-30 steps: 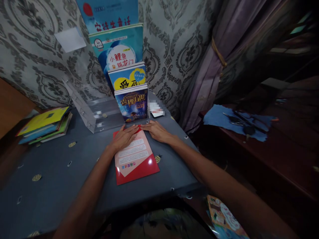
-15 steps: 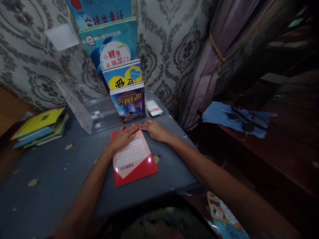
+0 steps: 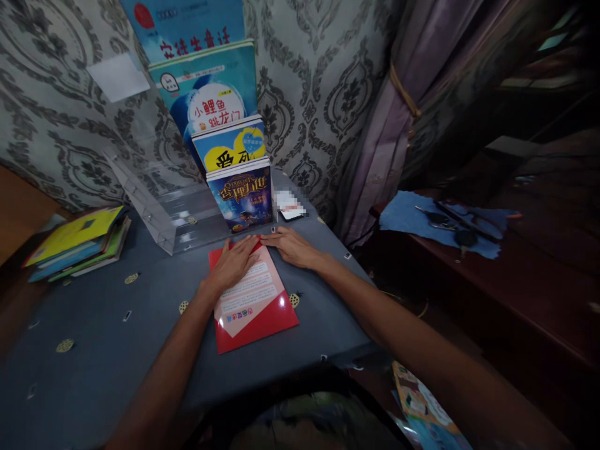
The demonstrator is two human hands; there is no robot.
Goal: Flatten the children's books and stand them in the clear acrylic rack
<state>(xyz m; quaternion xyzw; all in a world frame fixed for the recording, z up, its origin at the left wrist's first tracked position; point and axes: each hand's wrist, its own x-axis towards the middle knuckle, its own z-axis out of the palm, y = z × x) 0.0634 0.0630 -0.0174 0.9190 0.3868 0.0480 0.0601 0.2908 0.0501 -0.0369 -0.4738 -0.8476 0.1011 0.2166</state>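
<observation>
A red book (image 3: 255,303) with a pale text panel lies flat on the grey table (image 3: 117,337). My left hand (image 3: 232,262) rests flat on its upper part, fingers stretched out. My right hand (image 3: 293,245) lies flat beside the book's top right corner, fingers extended toward the left hand. Just beyond both hands stands a clear tiered rack (image 3: 173,212) with several books upright in steps, the front one dark blue (image 3: 244,195).
A stack of thin books (image 3: 77,240) lies at the table's left. A small blurred card (image 3: 289,205) sits right of the rack. Patterned wallpaper and a tied purple curtain (image 3: 394,112) stand behind. A dark wooden surface with blue cloth (image 3: 435,225) is at right. More books (image 3: 424,406) lie on the floor.
Both hands stay on the red book's top edge. The view shifted slightly; the left hand sits a little lower on the book.
</observation>
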